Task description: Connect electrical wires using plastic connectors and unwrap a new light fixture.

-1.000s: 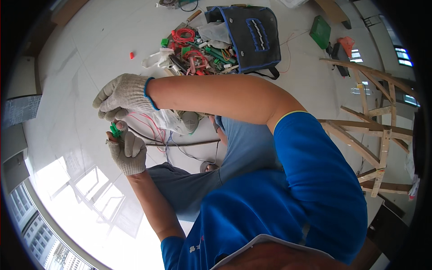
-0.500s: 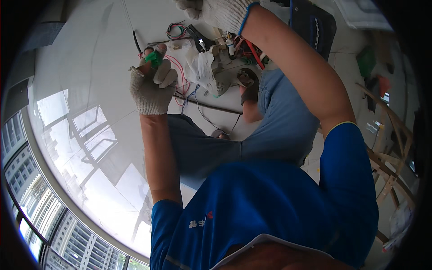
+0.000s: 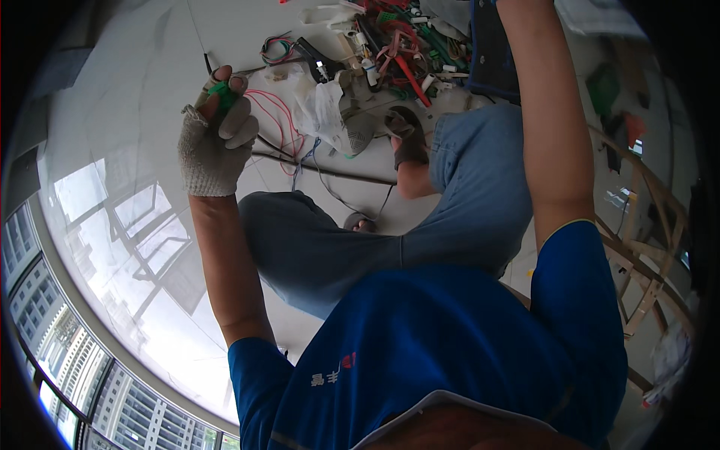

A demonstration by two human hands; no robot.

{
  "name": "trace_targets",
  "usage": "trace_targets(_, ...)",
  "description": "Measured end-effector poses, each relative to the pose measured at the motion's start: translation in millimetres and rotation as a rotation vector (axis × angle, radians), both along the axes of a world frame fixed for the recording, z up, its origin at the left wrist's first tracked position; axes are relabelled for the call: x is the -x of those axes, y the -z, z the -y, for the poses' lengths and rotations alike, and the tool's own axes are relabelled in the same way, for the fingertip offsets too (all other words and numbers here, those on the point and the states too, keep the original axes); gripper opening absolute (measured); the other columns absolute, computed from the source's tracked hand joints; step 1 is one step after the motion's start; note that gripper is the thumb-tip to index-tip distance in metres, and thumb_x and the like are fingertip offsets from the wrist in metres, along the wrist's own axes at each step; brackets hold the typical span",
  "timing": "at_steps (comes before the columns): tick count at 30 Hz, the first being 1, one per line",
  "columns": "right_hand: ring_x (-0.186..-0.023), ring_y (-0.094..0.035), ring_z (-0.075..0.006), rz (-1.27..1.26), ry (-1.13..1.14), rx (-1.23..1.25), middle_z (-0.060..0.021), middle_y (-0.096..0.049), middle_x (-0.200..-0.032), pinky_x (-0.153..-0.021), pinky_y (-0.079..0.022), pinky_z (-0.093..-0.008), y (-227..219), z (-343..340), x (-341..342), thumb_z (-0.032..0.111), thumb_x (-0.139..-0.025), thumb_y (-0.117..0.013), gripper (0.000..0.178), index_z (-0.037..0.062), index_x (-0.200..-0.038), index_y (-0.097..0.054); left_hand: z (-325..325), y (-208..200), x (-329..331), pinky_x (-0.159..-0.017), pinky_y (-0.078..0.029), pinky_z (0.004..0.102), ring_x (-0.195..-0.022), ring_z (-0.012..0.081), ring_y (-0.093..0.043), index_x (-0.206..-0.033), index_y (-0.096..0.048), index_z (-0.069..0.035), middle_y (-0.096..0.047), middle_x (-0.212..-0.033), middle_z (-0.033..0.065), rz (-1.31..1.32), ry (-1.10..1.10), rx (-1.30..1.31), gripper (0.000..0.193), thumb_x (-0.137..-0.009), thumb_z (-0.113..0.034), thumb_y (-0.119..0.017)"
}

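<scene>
Floor (image 3: 135,112) was pale, glossy, tiled, with thin joint lines. Daylight entered through window (image 3: 103,388) at lower left; bright pane-shaped reflections (image 3: 146,206) spread across tiles nearby. Multi-storey buildings (image 3: 139,409) stood outside. Pale strip (image 3: 76,315) ran along window's inner edge, curved by lens. Wooden frame (image 3: 646,304) with crossed members stood at right. Upper left lay in shadow, grey shapes (image 3: 58,71) there too dim to identify

A blue shirt (image 3: 442,330), faded jeans (image 3: 480,172) and pale knitted glove (image 3: 214,161) are worn.
</scene>
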State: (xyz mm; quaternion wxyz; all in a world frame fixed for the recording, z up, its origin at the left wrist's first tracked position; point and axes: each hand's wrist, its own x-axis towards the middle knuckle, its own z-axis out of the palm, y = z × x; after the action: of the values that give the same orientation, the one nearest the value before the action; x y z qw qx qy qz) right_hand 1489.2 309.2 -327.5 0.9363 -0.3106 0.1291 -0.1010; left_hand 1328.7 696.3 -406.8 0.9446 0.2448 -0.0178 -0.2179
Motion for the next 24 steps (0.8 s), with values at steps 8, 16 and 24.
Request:
trace_targets(8,-0.05,-0.043,-0.0171,0.071,-0.083,0.068,0.001,-0.043,-0.063,-0.047,-0.039,-0.0303,-10,12,-3,0.018,-0.109,-0.038,0.025,0.0105,-0.09,-0.052,-1,1,1,-0.037,-0.024,0.0246,-0.039,0.0077,-0.031,-0.125,-0.05,0.003,-0.061,-0.084,0.0079,-0.082,0.08,0.2,0.038,-0.109,-0.031,-0.05)
trace_targets(16,-0.055,-0.048,-0.0183,0.262,-0.277,0.01,-0.0004,-0.045,-0.062,-0.054,-0.046,-0.0313,-25,-19,-5,0.015,-0.109,-0.04,0.026,0.0101,-0.084,-0.048,0,-9,5,-0.047,-0.035,0.0263,-0.056,0.012,-0.04,-0.119,-0.052,0.001,-0.059,-0.096,0.0114,-0.113,-0.072,0.116,0.024,-0.107,-0.02,-0.047)
trace_targets(24,-0.063,-0.054,-0.0223,0.021,-0.151,-0.064,-0.0047,-0.05,-0.069,-0.061,-0.053,-0.0326,-17,-16,-13,0.012,-0.108,-0.043,0.021,0.004,-0.09,-0.052,6,10,2,-0.05,-0.037,0.0261,-0.058,0.0116,-0.041,-0.115,-0.056,-0.001,-0.057,-0.092,0.0097,-0.196,-0.037,0.089,0.02,-0.104,-0.017,-0.05)
